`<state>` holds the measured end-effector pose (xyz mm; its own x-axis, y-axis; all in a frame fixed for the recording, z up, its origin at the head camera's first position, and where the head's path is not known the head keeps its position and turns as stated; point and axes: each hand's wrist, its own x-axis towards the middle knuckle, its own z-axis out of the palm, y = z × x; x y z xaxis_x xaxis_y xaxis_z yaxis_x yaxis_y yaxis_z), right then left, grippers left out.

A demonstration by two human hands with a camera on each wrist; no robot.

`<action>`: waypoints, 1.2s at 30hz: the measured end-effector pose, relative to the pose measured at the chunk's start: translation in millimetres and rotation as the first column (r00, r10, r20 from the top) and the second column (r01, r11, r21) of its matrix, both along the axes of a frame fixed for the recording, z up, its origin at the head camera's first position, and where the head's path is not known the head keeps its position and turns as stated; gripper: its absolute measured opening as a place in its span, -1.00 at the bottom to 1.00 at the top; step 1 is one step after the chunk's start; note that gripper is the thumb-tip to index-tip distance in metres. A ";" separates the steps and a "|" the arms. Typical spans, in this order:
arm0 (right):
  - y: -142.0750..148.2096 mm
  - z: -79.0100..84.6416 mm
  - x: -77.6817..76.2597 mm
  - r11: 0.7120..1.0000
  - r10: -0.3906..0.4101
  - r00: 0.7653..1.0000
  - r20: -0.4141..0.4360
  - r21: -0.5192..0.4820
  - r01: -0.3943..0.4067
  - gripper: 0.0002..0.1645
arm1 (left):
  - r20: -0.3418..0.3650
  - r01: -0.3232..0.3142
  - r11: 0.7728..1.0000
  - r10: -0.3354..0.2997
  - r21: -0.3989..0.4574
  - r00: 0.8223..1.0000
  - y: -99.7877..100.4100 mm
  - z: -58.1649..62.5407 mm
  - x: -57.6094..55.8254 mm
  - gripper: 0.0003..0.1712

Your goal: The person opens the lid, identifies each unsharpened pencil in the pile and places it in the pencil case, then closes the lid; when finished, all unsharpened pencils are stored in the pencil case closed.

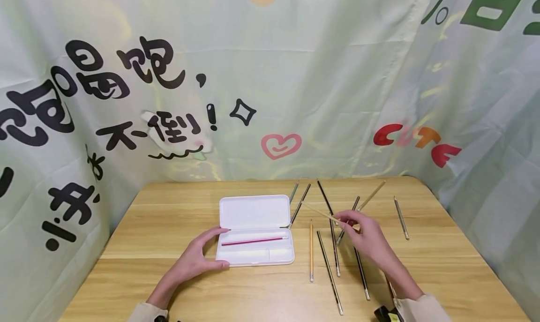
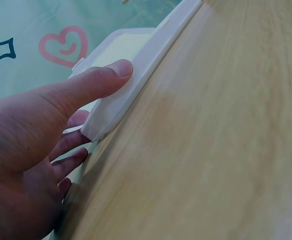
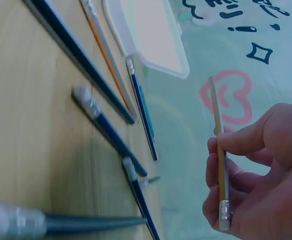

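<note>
An open white pencil case [image 1: 242,257] lies on the table with its lid [image 1: 255,212] folded back. One pink-red pencil [image 1: 253,241] lies in its long compartment. My left hand [image 1: 198,257] holds the case's left end, thumb on the near side and forefinger at the hinge corner; the left wrist view shows the thumb [image 2: 106,80] against the wall. Above the scattered pencils, my right hand [image 1: 364,233] pinches a yellow pencil [image 3: 221,170] between thumb and fingers. Its eraser end sits by the palm, and the other end points toward the case.
Several dark pencils [image 1: 330,273] lie scattered right of the case, some crossing. Among them are an orange pencil [image 1: 311,251] and a tan pencil [image 1: 372,195] at the back. A grey pencil [image 1: 401,218] lies far right. A printed curtain [image 1: 337,101] hangs behind the table.
</note>
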<state>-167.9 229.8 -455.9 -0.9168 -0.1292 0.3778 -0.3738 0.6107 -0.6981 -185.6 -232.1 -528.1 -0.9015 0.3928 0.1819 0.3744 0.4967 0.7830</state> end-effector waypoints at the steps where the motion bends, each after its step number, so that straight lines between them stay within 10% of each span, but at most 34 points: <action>1: -3.6 0.6 -0.9 1.000 0.011 1.000 0.006 -0.004 -0.011 -0.75 | 0.000 -0.001 1.000 0.001 -0.001 1.000 -0.1 -0.2 -0.1 -0.03; 14: -62.6 2.0 -10.4 1.000 0.010 1.000 -0.004 0.009 -0.010 -0.75 | 0.016 -0.007 1.000 0.007 0.021 1.000 -1.0 -0.8 -0.6 -0.04; 36: -144.8 -27.1 -13.8 0.966 0.245 0.966 0.086 0.063 -0.250 -0.81 | 0.006 -0.001 1.000 0.001 0.021 1.000 -1.0 -2.2 -1.2 -0.05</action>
